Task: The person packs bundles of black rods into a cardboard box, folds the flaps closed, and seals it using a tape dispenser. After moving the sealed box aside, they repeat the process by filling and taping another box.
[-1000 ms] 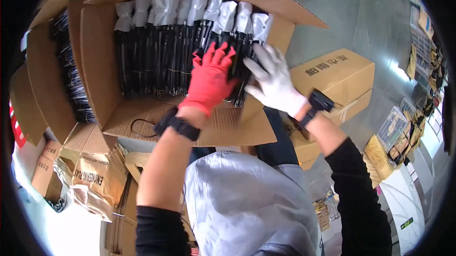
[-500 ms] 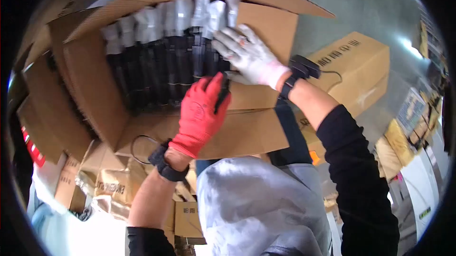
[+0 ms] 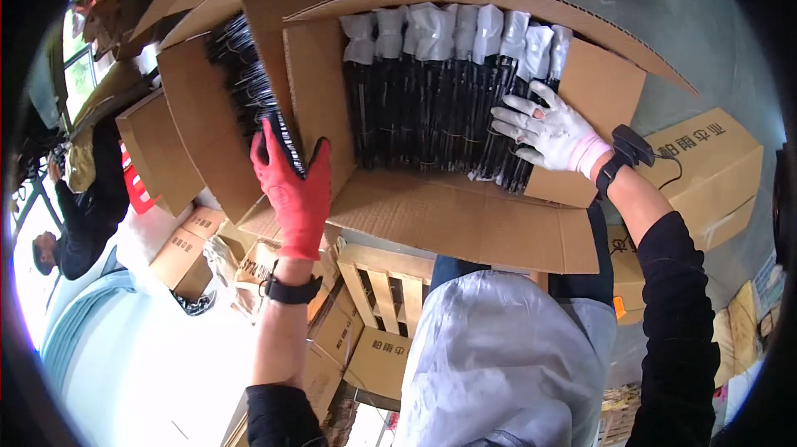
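An open cardboard box point(image 3: 465, 219) holds a row of slim black rod bundles point(image 3: 423, 111), their upper ends wrapped in whitish plastic. My right hand point(image 3: 548, 131), in a white glove, lies with fingers spread over the bundles at the right end of that row. In a red glove with a dark palm, my left hand point(image 3: 290, 190) is at the near end of a second open box point(image 3: 195, 115) on the left. Thumb and fingers are apart there, next to more black rods point(image 3: 245, 65) with shiny tips. Its fingertips partly hide behind the glove.
A closed cardboard carton point(image 3: 706, 173) stands on the floor at right. Below left are a wooden pallet point(image 3: 382, 289), more cartons point(image 3: 378, 360) and a bright white surface point(image 3: 158, 364). Another person point(image 3: 91, 214) in dark clothing is at the far left.
My left hand has moved from the middle box leftward to the second box. My right hand stays at the row's right end. The view has swung left, showing the left box's rods.
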Demonstrator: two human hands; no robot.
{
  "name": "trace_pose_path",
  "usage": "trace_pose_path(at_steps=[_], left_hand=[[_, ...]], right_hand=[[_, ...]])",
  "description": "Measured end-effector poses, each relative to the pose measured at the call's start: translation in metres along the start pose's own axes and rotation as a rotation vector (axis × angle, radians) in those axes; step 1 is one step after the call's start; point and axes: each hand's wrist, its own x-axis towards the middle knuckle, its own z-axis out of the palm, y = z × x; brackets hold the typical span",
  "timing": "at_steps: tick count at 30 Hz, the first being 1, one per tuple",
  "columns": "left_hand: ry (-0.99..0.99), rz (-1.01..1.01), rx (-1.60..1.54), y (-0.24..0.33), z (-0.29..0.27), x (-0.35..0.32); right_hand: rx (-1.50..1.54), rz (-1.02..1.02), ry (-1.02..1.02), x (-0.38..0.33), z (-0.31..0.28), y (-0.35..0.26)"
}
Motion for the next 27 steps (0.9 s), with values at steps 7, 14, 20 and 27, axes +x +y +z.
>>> trace_pose_path(at_steps=[7, 14, 20, 27], left_hand=[[-0.292, 0.498, 0.083, 0.028, 0.016, -0.014], [-0.151, 0.119, 0.105, 0.023, 0.14, 0.003], [-0.042, -0.013, 0.211, 0.01, 0.193, 0.01], [0.012, 0.073, 0.283, 0.004, 0.201, 0.008]], right_hand=[[-0.025, 0.008, 0.01, 0.0, -0.017, -0.004], [-0.066, -0.006, 0.02, 0.004, -0.018, 0.0], [-0.058, -0.017, -0.023, 0.004, -0.008, 0.0], [-0.095, -0.019, -0.122, -0.004, -0.017, -0.005]])
